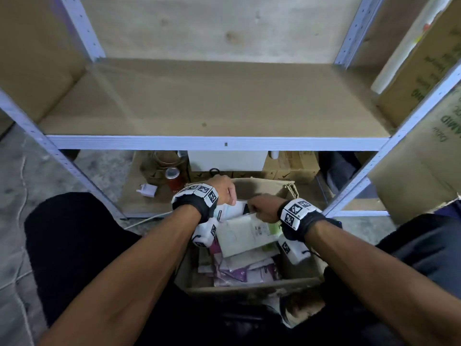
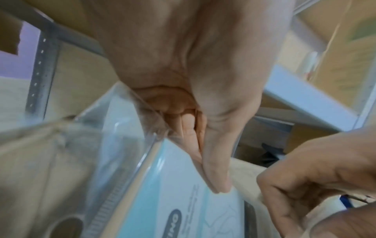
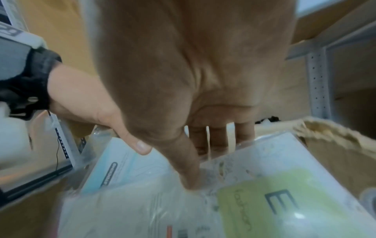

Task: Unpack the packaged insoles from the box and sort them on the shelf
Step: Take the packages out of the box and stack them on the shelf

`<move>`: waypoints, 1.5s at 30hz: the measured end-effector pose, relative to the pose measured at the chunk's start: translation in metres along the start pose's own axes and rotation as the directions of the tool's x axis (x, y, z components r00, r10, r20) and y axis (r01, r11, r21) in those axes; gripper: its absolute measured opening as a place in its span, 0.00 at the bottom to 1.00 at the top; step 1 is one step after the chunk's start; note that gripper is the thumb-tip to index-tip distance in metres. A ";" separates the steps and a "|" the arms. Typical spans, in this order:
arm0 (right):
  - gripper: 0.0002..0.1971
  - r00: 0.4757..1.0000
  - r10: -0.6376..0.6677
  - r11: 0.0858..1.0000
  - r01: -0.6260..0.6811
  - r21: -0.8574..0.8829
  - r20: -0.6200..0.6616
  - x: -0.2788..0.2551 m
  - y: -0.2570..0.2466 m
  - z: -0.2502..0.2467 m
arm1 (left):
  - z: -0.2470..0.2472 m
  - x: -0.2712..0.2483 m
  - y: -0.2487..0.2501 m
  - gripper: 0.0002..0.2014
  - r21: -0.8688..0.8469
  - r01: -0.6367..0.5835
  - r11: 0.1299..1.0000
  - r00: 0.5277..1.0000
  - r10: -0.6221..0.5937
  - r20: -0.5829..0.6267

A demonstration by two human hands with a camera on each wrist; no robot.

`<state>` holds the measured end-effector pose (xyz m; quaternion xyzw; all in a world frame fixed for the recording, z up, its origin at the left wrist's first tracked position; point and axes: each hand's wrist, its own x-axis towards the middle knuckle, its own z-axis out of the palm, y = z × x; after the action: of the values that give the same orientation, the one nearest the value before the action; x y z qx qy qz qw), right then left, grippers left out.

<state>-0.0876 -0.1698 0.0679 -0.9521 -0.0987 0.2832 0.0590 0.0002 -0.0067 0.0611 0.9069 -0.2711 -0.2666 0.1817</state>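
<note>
An open cardboard box (image 1: 252, 288) sits between my knees, filled with several packaged insoles. My left hand (image 1: 225, 192) pinches the top of a light-blue insole pack (image 1: 233, 209) in clear plastic, thumb pressed against the fingers (image 2: 191, 141) over the blue pack (image 2: 183, 201). My right hand (image 1: 264, 208) grips the top edge of a green-labelled pack (image 1: 249, 233). Its thumb lies on the front of that green pack (image 3: 264, 201) and its fingers (image 3: 215, 136) curl behind it. The two hands are close together over the box's far end. The wooden shelf board (image 1: 212, 101) above is bare.
Pink and purple packs (image 1: 239, 273) lie lower in the box. Under the shelf stand a red can (image 1: 173, 179), a white plug adapter (image 1: 147, 190), a white box (image 1: 227, 159) and brown cartons. Printed cartons (image 1: 424, 83) fill the right bay. Metal uprights (image 1: 359, 186) flank the box.
</note>
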 end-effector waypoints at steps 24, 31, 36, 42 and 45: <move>0.04 0.871 0.023 0.863 0.230 0.449 -0.491 -0.103 0.024 -0.155 | -0.206 -0.105 0.006 0.08 -0.371 -0.109 0.922 0.925 -0.043 -0.379; 0.10 0.833 0.294 0.494 0.288 0.820 -0.469 -0.086 0.030 -0.163 | -0.203 -0.078 -0.039 0.13 -0.805 -0.154 0.574 0.884 -0.284 -0.372; 0.08 0.835 0.381 0.330 0.279 0.902 -0.398 -0.049 0.018 -0.176 | -0.198 -0.044 -0.055 0.17 -0.825 -0.162 0.541 0.768 -0.456 -0.450; 0.04 0.849 0.429 0.290 0.193 0.937 -0.308 0.003 -0.001 -0.199 | -0.204 -0.012 -0.084 0.16 -0.675 -0.075 0.734 0.630 -0.490 -0.603; 0.10 0.859 0.421 0.293 0.175 0.940 -0.291 0.028 -0.011 -0.211 | -0.212 0.001 -0.100 0.16 -0.650 -0.039 0.759 0.630 -0.486 -0.606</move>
<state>0.0501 -0.1648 0.2306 -0.7716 0.1829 0.0382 0.6081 0.1636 0.1105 0.1808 0.8519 0.0511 0.0350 0.5200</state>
